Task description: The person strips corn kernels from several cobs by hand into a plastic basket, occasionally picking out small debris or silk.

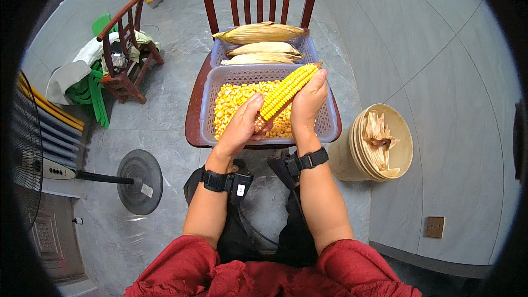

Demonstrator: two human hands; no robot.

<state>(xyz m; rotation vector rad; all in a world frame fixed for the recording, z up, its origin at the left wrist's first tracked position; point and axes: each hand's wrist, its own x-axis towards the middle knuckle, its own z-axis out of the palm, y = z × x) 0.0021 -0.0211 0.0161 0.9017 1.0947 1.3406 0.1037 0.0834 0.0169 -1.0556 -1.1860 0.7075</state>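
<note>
A husked yellow corn cob [287, 91] lies tilted between my two hands, its lower left end bare of kernels. My left hand [244, 119] grips that lower end, thumb on top. Around the upper right part closes my right hand [308, 100]. Both are above a perforated plastic basket [332, 126] holding many loose corn kernels [231, 99]. Behind it, a second plastic basket [312, 47] contains several corn ears in dry husks [264, 33].
Both baskets stand on a dark red wooden chair [198, 107]. To the right, stacked buckets [354, 144] hold dry corn husks [377, 142], near a tiled wall. On the left are a floor fan's round base [140, 181] and a small wooden chair [128, 78].
</note>
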